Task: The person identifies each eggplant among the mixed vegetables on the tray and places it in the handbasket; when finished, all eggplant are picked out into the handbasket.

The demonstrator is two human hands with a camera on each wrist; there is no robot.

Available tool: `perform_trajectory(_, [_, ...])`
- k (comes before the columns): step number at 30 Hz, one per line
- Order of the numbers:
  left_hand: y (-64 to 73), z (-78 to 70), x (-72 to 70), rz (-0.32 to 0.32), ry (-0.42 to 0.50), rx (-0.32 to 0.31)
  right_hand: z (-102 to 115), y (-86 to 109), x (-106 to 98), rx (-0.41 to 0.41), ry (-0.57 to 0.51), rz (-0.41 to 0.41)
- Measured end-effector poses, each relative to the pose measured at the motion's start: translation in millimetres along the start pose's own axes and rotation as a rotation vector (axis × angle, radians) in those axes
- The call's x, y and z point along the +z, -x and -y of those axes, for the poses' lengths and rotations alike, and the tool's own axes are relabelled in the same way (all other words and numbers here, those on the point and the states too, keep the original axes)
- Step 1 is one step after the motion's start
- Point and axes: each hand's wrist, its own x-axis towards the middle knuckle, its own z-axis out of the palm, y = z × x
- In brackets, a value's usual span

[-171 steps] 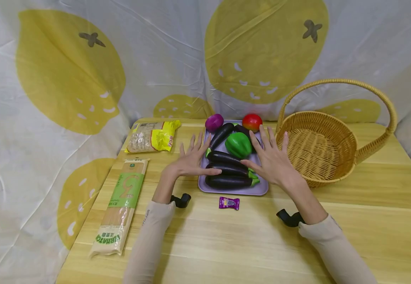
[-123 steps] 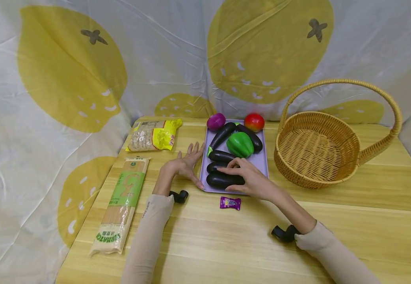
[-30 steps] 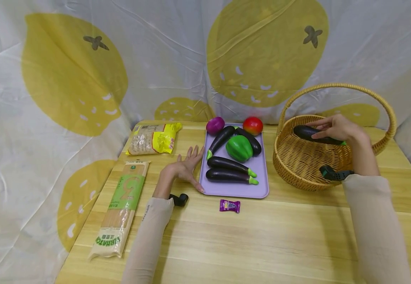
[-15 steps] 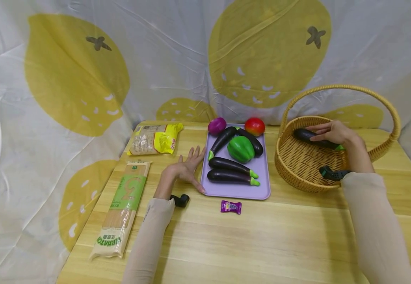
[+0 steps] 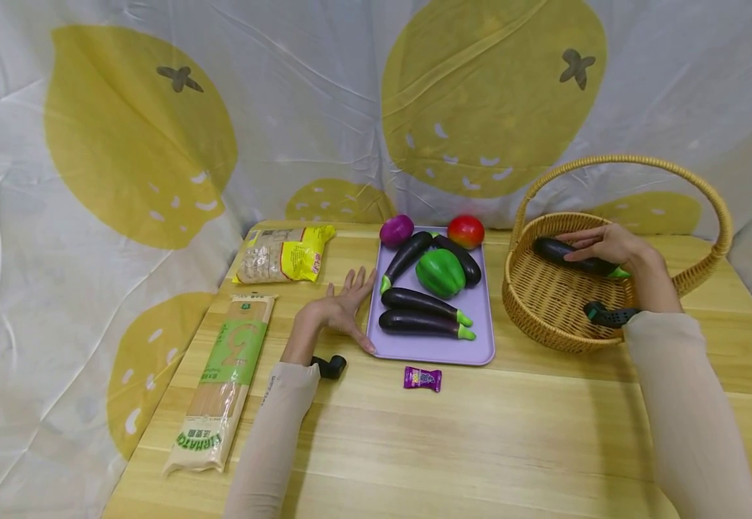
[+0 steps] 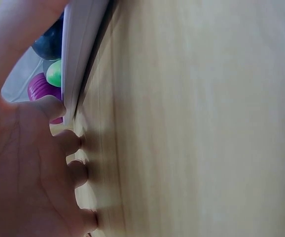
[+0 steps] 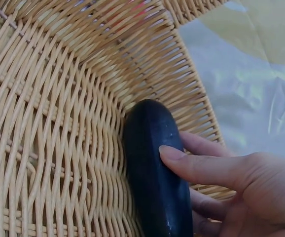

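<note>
Inside the wicker basket (image 5: 538,317), my right hand (image 5: 618,245) grips an eggplant (image 5: 570,256) with a green stem end. Thumb and fingers lie on opposite sides of it in the right wrist view, where the dark eggplant (image 7: 155,168) leans along the woven wall. My left hand (image 5: 339,310) has its fingers spread at the left edge of the lilac tray (image 5: 427,353), with the thumb at its near corner. On that tray two eggplants (image 5: 417,322) lie side by side in front. Behind them are more eggplants (image 5: 407,252) and a green bell pepper (image 5: 440,272).
A purple onion (image 5: 396,231) and a red round fruit (image 5: 466,231) sit at the tray's far corners. A purple-wrapped candy (image 5: 422,378) lies in front. To the left are a yellow bag (image 5: 285,254) and a noodle packet (image 5: 223,382). The basket's tall handle (image 5: 629,160) arches overhead.
My right hand has taken an eggplant from the tray's front row, carried it right and lowered it into the basket. The left hand has moved from over the tray to its left edge.
</note>
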Motion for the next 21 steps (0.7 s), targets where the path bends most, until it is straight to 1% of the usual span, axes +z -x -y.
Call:
perform_trajectory(4, [0.2, -0.1, -0.3, 0.0, -0.002, 0.0, -1.8, 0.6, -0.9, 0.014, -0.052, 0.017])
perform_trajectory(7, [0.2, -0.3, -0.3, 0.0, 0.003, -0.001, 0.2, 2.8, -3.8, 0.0, -0.081, 0.012])
perform_trajectory(11, [0.2, -0.2, 0.0, 0.0, 0.007, -0.004, 11.5, 9.8, -10.2, -0.032, -0.01, -0.016])
perform_trajectory(13, [-0.1, 0.0, 0.0, 0.0, 0.004, -0.006, 21.5, 16.0, -12.0, -0.044, 0.063, -0.026])
perform_trajectory(15, [-0.1, 0.1, 0.0, -0.001, 0.002, -0.008, 33.6, 24.2, -11.6, -0.059, 0.105, -0.019])
perform_trajectory(17, [0.2, -0.1, -0.2, -0.002, 0.001, -0.009, 46.4, 33.9, -9.0, -0.076, 0.146, -0.016])
perform_trajectory(19, [0.5, 0.1, -0.1, -0.003, 0.0, -0.009, 57.4, 43.9, -4.2, -0.109, 0.19, -0.008])
perform_trajectory(21, [0.6, 0.3, 0.2, -0.002, 0.004, -0.01, 66.9, 53.4, 3.7, -0.148, 0.207, -0.005])
